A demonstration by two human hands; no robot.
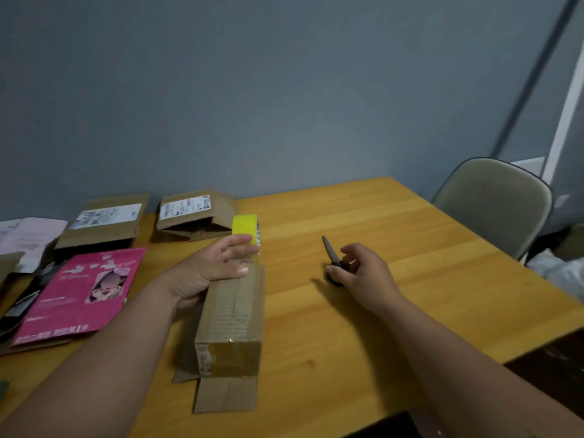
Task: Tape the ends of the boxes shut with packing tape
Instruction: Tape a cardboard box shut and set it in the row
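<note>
Boxes [104,221], pink mailer [79,295], chair [496,203] around table [379,222]

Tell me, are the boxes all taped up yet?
Not yet. The box under the left hand has tape along its top, but its near flap hangs open. The right hand holds scissors; the yellow tape roll waits behind. Two far boxes look open.

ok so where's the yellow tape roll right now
In the head view, the yellow tape roll stands left of centre on the table, behind the left hand, beside an open box.
</note>
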